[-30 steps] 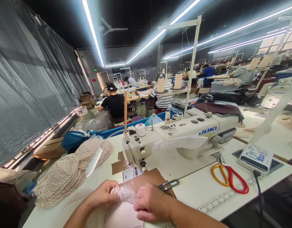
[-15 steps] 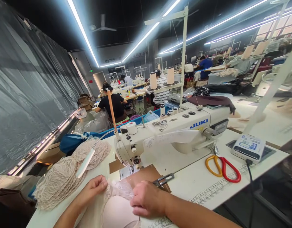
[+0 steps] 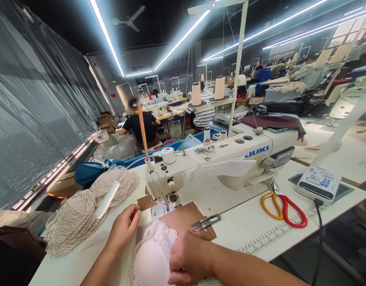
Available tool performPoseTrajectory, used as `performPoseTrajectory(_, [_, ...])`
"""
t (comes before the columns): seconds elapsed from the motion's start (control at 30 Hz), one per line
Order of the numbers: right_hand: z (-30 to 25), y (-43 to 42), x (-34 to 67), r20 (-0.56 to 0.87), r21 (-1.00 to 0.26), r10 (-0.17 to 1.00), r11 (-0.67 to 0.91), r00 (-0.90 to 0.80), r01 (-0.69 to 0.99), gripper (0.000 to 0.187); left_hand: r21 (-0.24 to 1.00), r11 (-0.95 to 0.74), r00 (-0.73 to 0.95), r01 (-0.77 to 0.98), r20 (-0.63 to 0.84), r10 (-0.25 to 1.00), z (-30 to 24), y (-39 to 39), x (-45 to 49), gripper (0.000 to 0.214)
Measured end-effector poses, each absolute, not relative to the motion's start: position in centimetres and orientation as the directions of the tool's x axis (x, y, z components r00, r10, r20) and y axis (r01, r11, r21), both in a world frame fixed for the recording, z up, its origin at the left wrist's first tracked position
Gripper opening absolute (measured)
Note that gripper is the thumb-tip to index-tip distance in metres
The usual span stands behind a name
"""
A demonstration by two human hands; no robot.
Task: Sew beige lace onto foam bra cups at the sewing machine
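A pale pink bra cup (image 3: 151, 260) with white lace along its upper edge lies on the table in front of the sewing machine (image 3: 207, 159). My right hand (image 3: 189, 254) is closed on the right edge of this cup, its fingertips partly hidden. To the left of the lace, my left hand (image 3: 125, 223) is loosely curled, with a gap between thumb and fingers and nothing visible in them. Brown sheet material (image 3: 183, 214) covers the table by the needle area. Thread snips (image 3: 206, 222) rest on it, just beyond my right hand.
Stacked beige lace pieces (image 3: 72, 222) are at the left, under a lamp (image 3: 108, 199). Scissors (image 3: 282, 208) with yellow and red handles lie at the right, near a white box-shaped device (image 3: 320, 182) with a cable. Thread cones (image 3: 219, 88) stand behind. Other people sit at machines farther back.
My left hand has come off the lace and its fingers have loosened. The cup now lies flatter, its lace spread out. My right hand stays on its edge, slightly lower in view.
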State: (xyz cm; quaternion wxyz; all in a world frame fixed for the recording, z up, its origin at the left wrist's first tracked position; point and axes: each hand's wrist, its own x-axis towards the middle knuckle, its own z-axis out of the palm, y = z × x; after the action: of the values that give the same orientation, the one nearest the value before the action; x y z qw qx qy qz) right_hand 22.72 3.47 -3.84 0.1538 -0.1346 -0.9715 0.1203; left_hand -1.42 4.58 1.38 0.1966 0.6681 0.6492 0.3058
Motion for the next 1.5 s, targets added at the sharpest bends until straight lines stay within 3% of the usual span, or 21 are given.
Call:
performPoseTrajectory(0.07, [-3.6,3.7,23.0,0.3,-0.295,0.31,0.93,-0.902,0.221,0.024,0.628,-0.111,0.021,0.77,0.149,0.989,1.8,3.0,-0.8,0.027])
performPoseTrajectory(0.2, [-2.6,4.5,23.5,0.346,-0.252,0.44,0.895,-0.829,0.369,0.02,0.547,-0.305,0.311,0.78,0.085,0.947,1.3,0.5,1.4,0.027])
performPoseTrajectory(0.33, [-1.7,5.0,23.9,0.293,-0.19,0.578,0.816,-0.762,0.546,0.015,0.444,-0.455,0.47,0.772,0.082,0.879,0.6,1.0,3.0,0.028])
performPoseTrajectory(0.43, [-1.5,5.3,24.3,0.254,-0.21,0.614,0.789,-0.747,0.577,0.021,0.447,-0.522,0.54,0.726,0.1,0.836,0.5,2.1,3.1,0.027])
performPoseTrajectory(0.63, [-2.3,5.9,24.4,0.247,-0.281,0.644,0.763,-0.724,0.582,0.038,0.45,-0.527,0.542,0.721,0.109,0.834,-0.1,2.7,2.4,0.03])
performPoseTrajectory(0.73, [-2.5,6.1,24.2,0.281,-0.305,0.669,0.742,-0.688,0.597,0.026,0.439,-0.543,0.561,0.715,0.103,0.822,-0.3,2.7,2.3,0.03])
performPoseTrajectory(1.03, [-2.6,6.2,23.7,0.165,-0.164,0.691,0.723,-0.704,0.671,0.022,0.323,-0.583,0.594,0.746,0.072,0.801,-0.4,4.5,2.3,0.039])
performPoseTrajectory(1.5, [-2.6,6.1,23.4,0.193,-0.152,0.752,0.658,-0.63,0.738,0.028,0.246,-0.602,0.619,0.76,0.011,0.785,-0.3,6.2,2.2,0.044])
